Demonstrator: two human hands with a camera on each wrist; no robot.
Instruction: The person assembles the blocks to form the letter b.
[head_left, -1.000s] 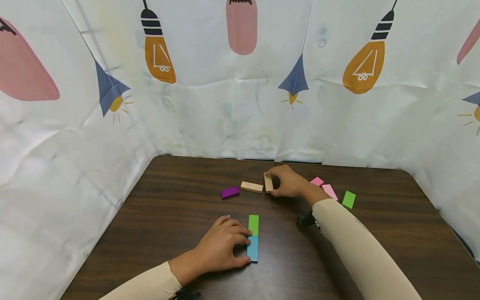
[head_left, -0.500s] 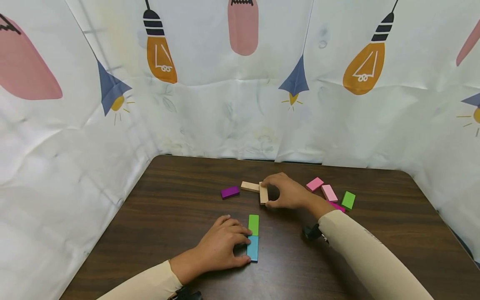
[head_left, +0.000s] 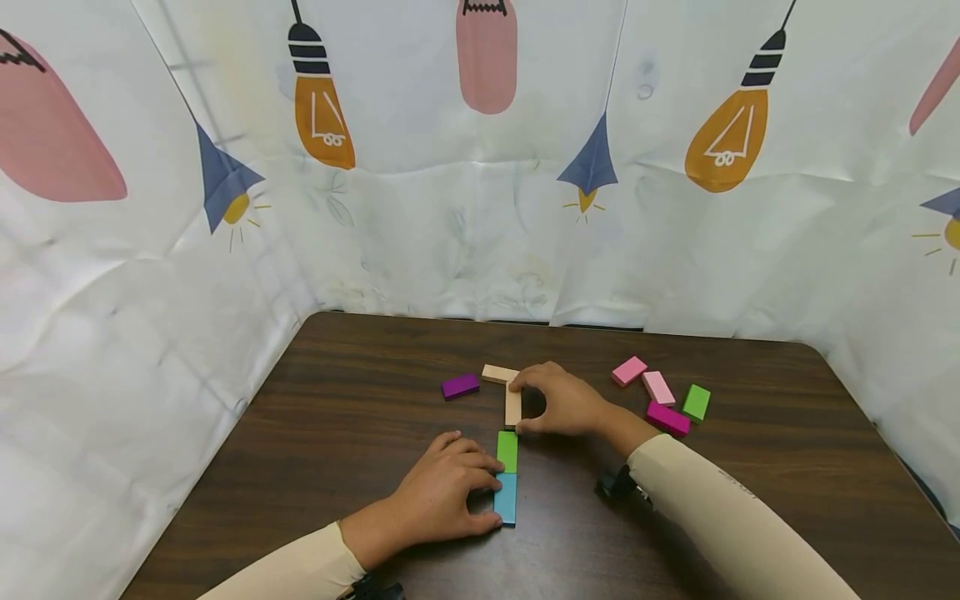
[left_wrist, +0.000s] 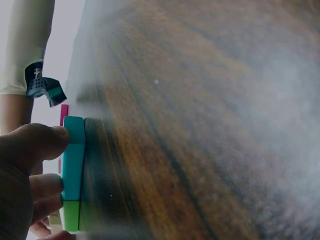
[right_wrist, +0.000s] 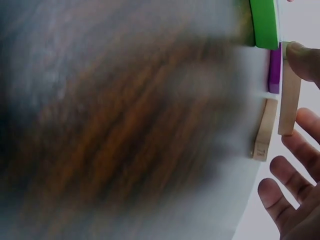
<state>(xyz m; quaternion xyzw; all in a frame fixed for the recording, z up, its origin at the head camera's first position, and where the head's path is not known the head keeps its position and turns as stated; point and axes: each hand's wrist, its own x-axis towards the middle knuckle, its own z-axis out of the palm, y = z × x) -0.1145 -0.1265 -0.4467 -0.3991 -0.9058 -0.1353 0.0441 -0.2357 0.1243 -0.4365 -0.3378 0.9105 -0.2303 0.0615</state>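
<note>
Several small blocks lie on a dark wood table. My left hand (head_left: 438, 492) rests at the left side of a blue block (head_left: 506, 500), with thumb and fingertips touching its edge. A green block (head_left: 507, 451) stands end to end with the blue one, beyond it. My right hand (head_left: 566, 402) pinches a plain wooden block (head_left: 513, 406) lengthwise between thumb and fingers, just past the green block's far end. In the right wrist view, the held wooden block (right_wrist: 289, 97) appears off the table, between the thumb and the first fingers.
Another wooden block (head_left: 498, 374) and a purple block (head_left: 460, 386) lie farther back. To the right are two pink blocks (head_left: 629, 371), a magenta block (head_left: 667, 418) and a second green block (head_left: 696, 402). A printed white cloth (head_left: 450, 242) hangs behind the table.
My right hand has brought the wooden block toward me and leftward, from beside the other wooden block to the green block's far end. My left hand has stayed put.
</note>
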